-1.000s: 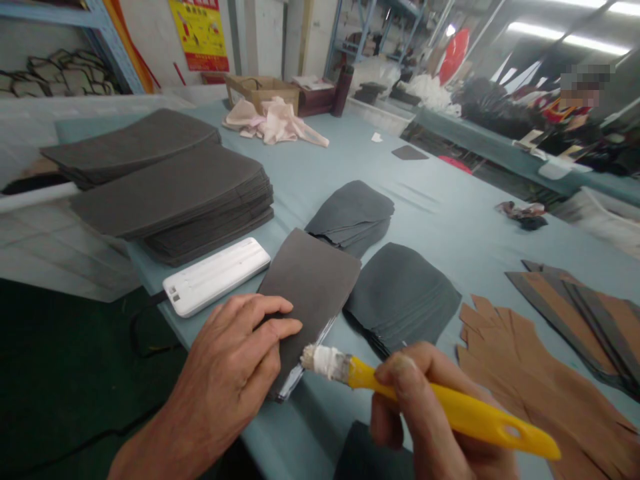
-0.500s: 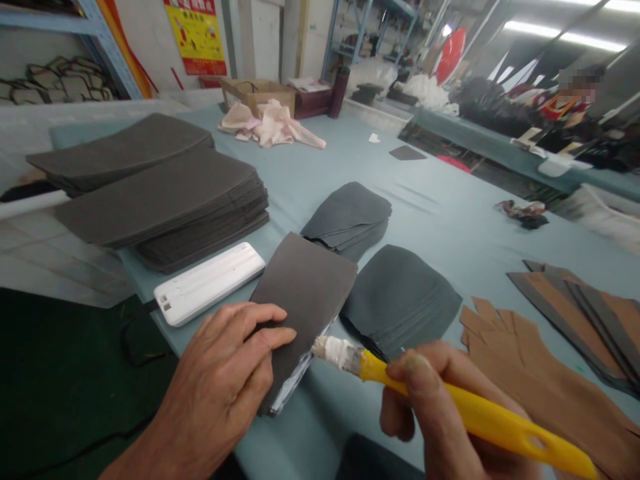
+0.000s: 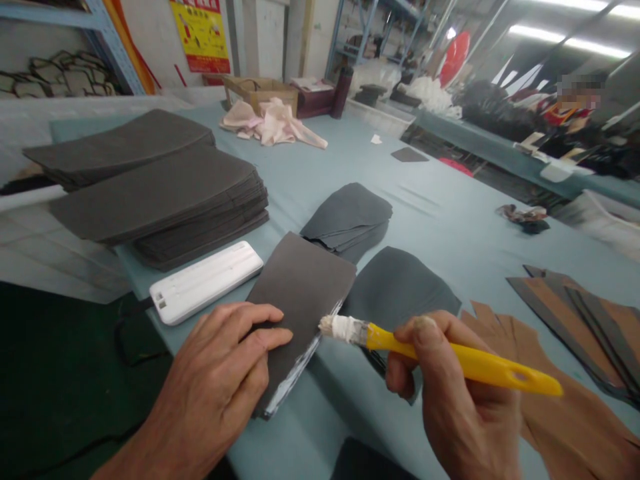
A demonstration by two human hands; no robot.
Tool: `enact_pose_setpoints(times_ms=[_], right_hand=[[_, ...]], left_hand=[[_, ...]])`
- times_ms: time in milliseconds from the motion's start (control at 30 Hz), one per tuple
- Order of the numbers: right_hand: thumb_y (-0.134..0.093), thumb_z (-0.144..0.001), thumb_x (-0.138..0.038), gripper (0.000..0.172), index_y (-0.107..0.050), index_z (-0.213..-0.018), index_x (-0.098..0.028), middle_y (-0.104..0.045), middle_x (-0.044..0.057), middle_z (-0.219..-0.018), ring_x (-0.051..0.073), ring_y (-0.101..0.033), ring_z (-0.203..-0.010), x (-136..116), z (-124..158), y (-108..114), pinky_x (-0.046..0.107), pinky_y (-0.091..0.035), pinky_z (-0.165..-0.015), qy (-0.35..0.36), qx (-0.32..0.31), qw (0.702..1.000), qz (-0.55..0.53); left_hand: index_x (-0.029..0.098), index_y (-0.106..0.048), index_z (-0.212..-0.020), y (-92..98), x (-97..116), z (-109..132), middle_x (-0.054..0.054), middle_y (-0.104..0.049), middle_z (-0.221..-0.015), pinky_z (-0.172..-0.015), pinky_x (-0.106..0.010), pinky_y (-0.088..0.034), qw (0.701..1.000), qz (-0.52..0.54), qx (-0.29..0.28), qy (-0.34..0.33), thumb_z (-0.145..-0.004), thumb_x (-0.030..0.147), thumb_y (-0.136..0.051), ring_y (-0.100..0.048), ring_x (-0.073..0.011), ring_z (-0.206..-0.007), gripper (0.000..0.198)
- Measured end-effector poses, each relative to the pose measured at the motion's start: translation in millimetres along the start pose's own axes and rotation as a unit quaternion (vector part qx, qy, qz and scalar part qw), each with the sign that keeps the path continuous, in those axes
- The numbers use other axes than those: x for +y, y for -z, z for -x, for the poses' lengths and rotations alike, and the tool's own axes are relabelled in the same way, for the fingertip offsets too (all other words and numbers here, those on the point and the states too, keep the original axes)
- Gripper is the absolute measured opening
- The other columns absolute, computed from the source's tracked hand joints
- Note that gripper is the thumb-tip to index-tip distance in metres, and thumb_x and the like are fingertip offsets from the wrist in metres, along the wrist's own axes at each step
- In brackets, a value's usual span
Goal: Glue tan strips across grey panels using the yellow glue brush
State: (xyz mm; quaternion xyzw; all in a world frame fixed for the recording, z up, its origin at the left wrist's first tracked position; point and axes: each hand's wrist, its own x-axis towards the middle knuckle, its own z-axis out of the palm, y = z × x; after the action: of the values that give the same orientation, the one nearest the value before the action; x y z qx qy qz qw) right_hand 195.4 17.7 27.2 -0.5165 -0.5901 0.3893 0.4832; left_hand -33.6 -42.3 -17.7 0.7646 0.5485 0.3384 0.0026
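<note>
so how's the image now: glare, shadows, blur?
Head view, upper right: ceiling light blown out white, background hazy. Head view, lower middle: soft shadow on the table beside the dark stack; brush clear enough to make out.

The person's left hand (image 3: 225, 377) reached in from the lower left, palm down, its back turned up toward the camera and its wrist bare at the frame's bottom edge. Two of its fingers stretched out to the right, slightly bent, their tips pressed down flat; another digit lay folded in nearer the body. The right hand (image 3: 460, 417) came up from the bottom right, closed in a pinching grip, the thumb laid along the top with its nail showing and a fingertip curled underneath. Its wrist was cut off by the lower edge. A clear gap separated the two hands.
</note>
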Motion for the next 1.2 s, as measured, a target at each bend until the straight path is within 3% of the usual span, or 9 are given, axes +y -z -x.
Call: enact_pose_setpoints(times_ms=[100, 233, 367, 500, 633, 800, 967, 1200], right_hand=[[-0.067, -0.101, -0.059, 0.045, -0.064, -0.075, -0.022, -0.061, -0.002, -0.051, 0.012, -0.052, -0.041, 4, -7, 0, 0.022, -0.043, -0.040, 0.029, -0.025, 0.999, 0.002], [-0.073, -0.095, -0.062, 0.046, -0.064, -0.074, -0.022, -0.063, -0.001, -0.053, 0.012, -0.052, -0.042, 11, -32, -1, 0.023, -0.041, -0.038, 0.065, 0.052, 0.996, 0.028], [-0.072, -0.094, -0.066, 0.048, -0.065, -0.076, -0.021, -0.064, 0.000, -0.055, 0.013, -0.054, -0.043, 8, -40, -1, 0.023, -0.042, -0.039, 0.084, 0.068, 0.994, 0.035], [-0.067, -0.100, -0.062, 0.046, -0.066, -0.078, -0.022, -0.061, -0.002, -0.052, 0.012, -0.055, -0.043, 3, -28, 5, 0.023, -0.045, -0.042, 0.079, 0.046, 0.995, 0.042], [-0.064, -0.103, -0.059, 0.047, -0.064, -0.075, -0.021, -0.060, -0.002, -0.052, 0.011, -0.051, -0.042, 12, -27, 6, 0.022, -0.040, -0.040, 0.066, 0.000, 0.997, 0.048], [-0.066, -0.101, -0.060, 0.045, -0.064, -0.079, -0.020, -0.060, -0.002, -0.054, 0.012, -0.051, -0.044, 26, -48, 2, 0.024, -0.040, -0.042, 0.079, 0.024, 0.995, 0.050], [-0.068, -0.099, -0.059, 0.043, -0.065, -0.080, -0.020, -0.061, -0.003, -0.053, 0.012, -0.051, -0.044, 18, -47, 3, 0.023, -0.040, -0.041, 0.087, 0.055, 0.994, 0.037], [-0.069, -0.097, -0.061, 0.047, -0.063, -0.075, -0.020, -0.058, -0.002, -0.049, 0.011, -0.047, -0.040, 14, -46, 2, 0.023, -0.037, -0.038, 0.066, 0.020, 0.997, 0.032]], left_hand=[[0.026, -0.067, -0.118, 0.0, 0, 0, -0.001, -0.068, -0.125, -0.102, -0.031, -0.041, 1.000, 0.000, 0.002, 0.004, -0.103, 0.006, -0.045, -0.059, -0.0165, -0.117, 0.033], [0.026, -0.067, -0.118, 0.8, 0, 0, 0.000, -0.069, -0.125, -0.101, -0.031, -0.042, 1.000, 0.001, 0.001, 0.006, -0.103, 0.006, -0.045, -0.060, -0.0161, -0.117, 0.034], [0.026, -0.068, -0.118, 0.9, 0, 1, 0.000, -0.069, -0.125, -0.101, -0.031, -0.042, 1.000, 0.002, 0.008, 0.002, -0.103, 0.006, -0.045, -0.060, -0.0159, -0.116, 0.034], [0.025, -0.068, -0.116, 0.3, 1, 0, 0.000, -0.070, -0.124, -0.101, -0.031, -0.042, 1.000, 0.001, 0.011, 0.005, -0.103, 0.007, -0.045, -0.061, -0.0162, -0.116, 0.032], [0.026, -0.068, -0.116, 0.7, 1, -1, 0.000, -0.071, -0.122, -0.097, -0.033, -0.045, 1.000, -0.005, 0.021, 0.002, -0.103, 0.008, -0.045, -0.063, -0.0176, -0.113, 0.032], [0.027, -0.067, -0.117, 0.6, 2, -1, 0.000, -0.070, -0.123, -0.097, -0.033, -0.044, 1.000, -0.007, 0.017, 0.000, -0.103, 0.008, -0.046, -0.062, -0.0175, -0.113, 0.032], [0.026, -0.067, -0.116, 0.3, 2, -1, 0.000, -0.069, -0.123, -0.099, -0.031, -0.042, 1.000, -0.007, 0.018, 0.000, -0.103, 0.007, -0.044, -0.060, -0.0162, -0.113, 0.032], [0.026, -0.066, -0.118, 0.8, 0, 1, 0.000, -0.069, -0.124, -0.099, -0.032, -0.042, 1.000, -0.019, 0.013, -0.008, -0.102, 0.007, -0.045, -0.060, -0.0170, -0.115, 0.032]])
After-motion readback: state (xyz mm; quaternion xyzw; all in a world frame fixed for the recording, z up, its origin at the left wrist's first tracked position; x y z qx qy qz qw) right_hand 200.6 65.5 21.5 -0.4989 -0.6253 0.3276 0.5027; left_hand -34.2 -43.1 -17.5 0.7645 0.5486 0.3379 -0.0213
